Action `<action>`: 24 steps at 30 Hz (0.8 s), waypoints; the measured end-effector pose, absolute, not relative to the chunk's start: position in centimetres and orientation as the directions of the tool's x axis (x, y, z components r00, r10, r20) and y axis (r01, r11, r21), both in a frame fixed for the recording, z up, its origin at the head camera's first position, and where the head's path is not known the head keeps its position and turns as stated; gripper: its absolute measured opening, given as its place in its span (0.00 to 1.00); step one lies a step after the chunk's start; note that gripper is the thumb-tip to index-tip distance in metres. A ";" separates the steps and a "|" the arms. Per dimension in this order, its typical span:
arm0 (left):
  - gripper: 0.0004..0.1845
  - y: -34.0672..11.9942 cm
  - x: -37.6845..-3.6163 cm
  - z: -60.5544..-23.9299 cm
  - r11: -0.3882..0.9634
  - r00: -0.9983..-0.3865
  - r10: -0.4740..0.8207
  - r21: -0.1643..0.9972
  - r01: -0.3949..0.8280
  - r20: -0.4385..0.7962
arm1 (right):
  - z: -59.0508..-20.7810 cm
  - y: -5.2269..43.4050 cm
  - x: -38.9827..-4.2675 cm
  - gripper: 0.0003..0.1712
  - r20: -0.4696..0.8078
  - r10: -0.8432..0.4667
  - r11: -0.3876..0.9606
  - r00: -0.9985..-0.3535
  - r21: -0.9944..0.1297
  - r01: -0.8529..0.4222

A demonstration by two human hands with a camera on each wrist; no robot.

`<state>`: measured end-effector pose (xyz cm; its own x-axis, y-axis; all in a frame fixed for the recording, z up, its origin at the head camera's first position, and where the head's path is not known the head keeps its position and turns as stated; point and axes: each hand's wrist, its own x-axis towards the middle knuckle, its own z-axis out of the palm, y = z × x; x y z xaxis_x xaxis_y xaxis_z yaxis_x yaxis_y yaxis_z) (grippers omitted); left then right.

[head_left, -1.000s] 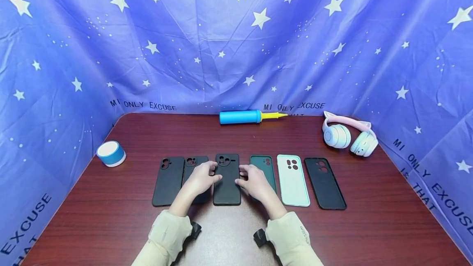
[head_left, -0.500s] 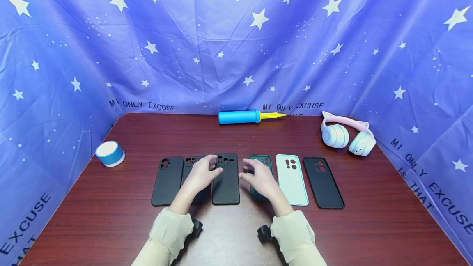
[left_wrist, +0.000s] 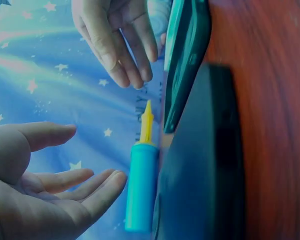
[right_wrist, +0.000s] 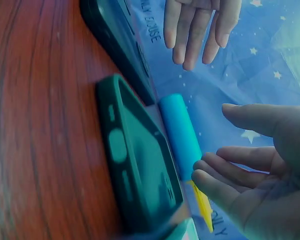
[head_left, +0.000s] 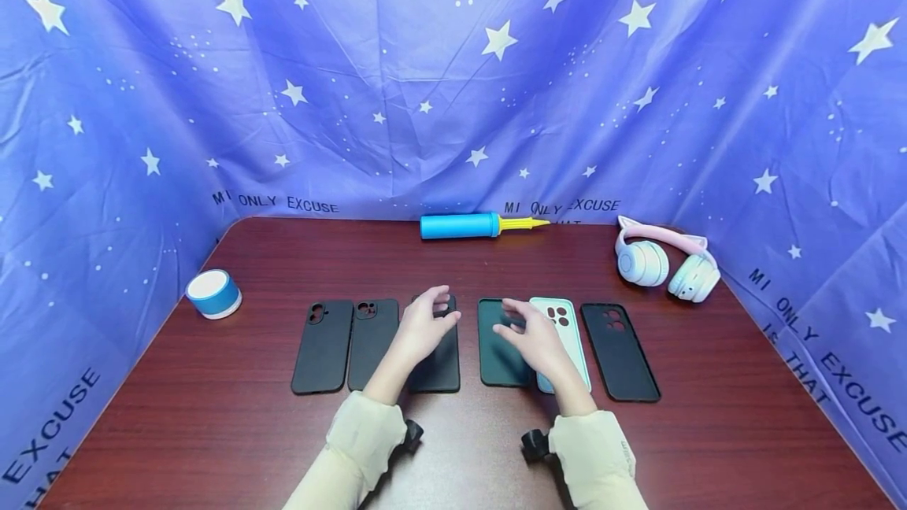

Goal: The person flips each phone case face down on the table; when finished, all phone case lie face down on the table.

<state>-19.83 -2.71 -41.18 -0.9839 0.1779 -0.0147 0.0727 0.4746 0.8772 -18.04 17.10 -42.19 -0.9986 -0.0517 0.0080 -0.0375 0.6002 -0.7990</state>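
Note:
Several phone cases lie in a row on the table. My left hand (head_left: 423, 329) hovers over the third case from the left, a black phone case (head_left: 438, 372), and hides most of its camera cutout. Its fingers are loosely spread and hold nothing, as the left wrist view also shows. Over the right side of the dark green phone case (head_left: 501, 352) hangs my right hand (head_left: 533, 334), fingers relaxed, also partly covering the mint phone case (head_left: 560, 313). In the right wrist view the green case (right_wrist: 140, 150) lies with its hollow side up, apart from the hand.
Two more black phone cases (head_left: 322, 349) lie at left, and another black case (head_left: 620, 352) at far right. Behind the row are a blue-and-yellow hand pump (head_left: 460, 226) and cat-ear headphones (head_left: 643, 262). A small blue-and-white cylinder (head_left: 213, 294) stands at left.
My right hand has left the side of the middle black case and moved right over the green one. My left hand has shifted right and up, uncovering the second case. The cases stay put.

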 end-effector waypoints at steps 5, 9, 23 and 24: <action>0.28 -1.3 -19.6 -41.7 0.445 -0.977 0.214 0.892 0.075 -0.024 | -42.4 18.3 -17.6 0.31 -0.022 -0.030 0.619 -0.999 -0.785 -0.001; 0.29 -0.3 -19.4 -42.2 0.438 -0.967 0.249 0.897 0.065 -0.051 | -42.7 18.8 -17.5 0.33 -0.055 -0.010 0.626 -0.998 -0.779 0.036; 0.30 1.3 -19.5 -43.3 0.430 -0.940 0.289 0.902 -0.043 -0.183 | -42.8 18.8 -17.3 0.34 -0.088 0.009 0.672 -0.996 -0.737 0.071; 0.30 1.3 -19.6 -43.4 0.424 -0.939 0.288 0.904 -0.050 -0.187 | -42.8 18.7 -17.3 0.34 -0.086 0.011 0.672 -0.996 -0.737 0.071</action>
